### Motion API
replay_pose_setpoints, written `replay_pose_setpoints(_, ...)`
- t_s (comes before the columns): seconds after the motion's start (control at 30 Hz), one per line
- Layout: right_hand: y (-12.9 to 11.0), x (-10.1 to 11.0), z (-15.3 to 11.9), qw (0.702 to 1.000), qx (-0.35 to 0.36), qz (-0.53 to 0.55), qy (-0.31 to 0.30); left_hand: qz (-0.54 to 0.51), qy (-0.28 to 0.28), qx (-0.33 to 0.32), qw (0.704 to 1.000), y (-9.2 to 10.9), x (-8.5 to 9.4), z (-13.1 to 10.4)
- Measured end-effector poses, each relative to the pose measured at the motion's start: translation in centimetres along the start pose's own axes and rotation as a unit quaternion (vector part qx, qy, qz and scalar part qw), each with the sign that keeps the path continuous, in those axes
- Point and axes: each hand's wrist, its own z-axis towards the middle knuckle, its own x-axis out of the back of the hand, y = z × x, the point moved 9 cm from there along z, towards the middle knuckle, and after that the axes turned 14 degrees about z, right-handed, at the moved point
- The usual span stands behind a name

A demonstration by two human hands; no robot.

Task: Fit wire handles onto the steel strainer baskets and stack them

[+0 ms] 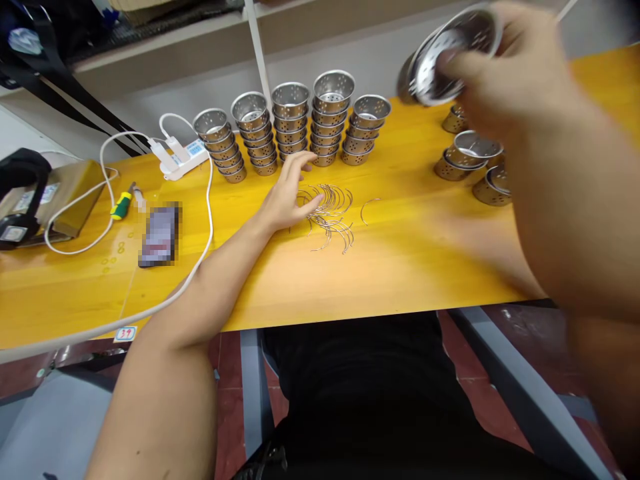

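Observation:
My right hand (520,67) is raised at the upper right and grips perforated metal cups (453,50). They look nested and are tilted, with their openings toward me; motion blurs them slightly. Lower on the table, my left hand (290,197) reaches out with its fingers apart, over the left edge of a loose pile of thin curved wires (330,207). Nothing shows in its grip. One curved wire (364,212) lies apart to the right. Behind the left hand stand several stacks of the same cups (333,113) in a row.
More cups (457,157) stand at right, partly behind my right arm. On the left are a phone (159,237), a screwdriver (121,205), a power strip (185,160) with white cables, and black headphones (23,193) by a box. A skin-toned blur crosses the table's right side.

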Motion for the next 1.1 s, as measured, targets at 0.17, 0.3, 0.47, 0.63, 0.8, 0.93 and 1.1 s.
replay_pose_setpoints(0.17,1.6,-10.9,-8.2,0.972,-0.001,0.147,-0.186,-0.024,0.039,-0.041,0.998,2.1,1.0,0.2)
replay_pose_setpoints(0.3,4.0,-16.5,-11.0,0.948,0.057,0.166,-0.264,-0.032,0.020,-0.085,0.996,3.4,0.9,0.4)
replay_pose_setpoints(0.47,4.5,-16.2,-11.7,0.958,0.087,0.151,-0.229,-0.026,0.000,-0.052,0.998,2.5,0.4,0.3)
replay_pose_setpoints(0.63,1.5,-13.6,-13.1,0.955,0.186,0.075,-0.219,0.003,0.014,-0.016,1.000,1.7,1.2,0.2)
replay_pose_setpoints(0.8,0.1,-15.0,-15.1,0.926,0.239,0.003,-0.293,0.031,0.010,0.004,0.999,1.4,1.5,0.4)
replay_pose_setpoints(0.93,0.1,-15.5,-15.1,0.926,0.233,0.000,-0.296,0.032,0.018,-0.005,0.999,1.4,1.7,0.6)
replay_pose_setpoints(1.1,-0.2,-15.4,-15.2,0.926,0.227,0.015,-0.302,0.031,0.007,-0.009,0.999,1.0,1.5,0.7)
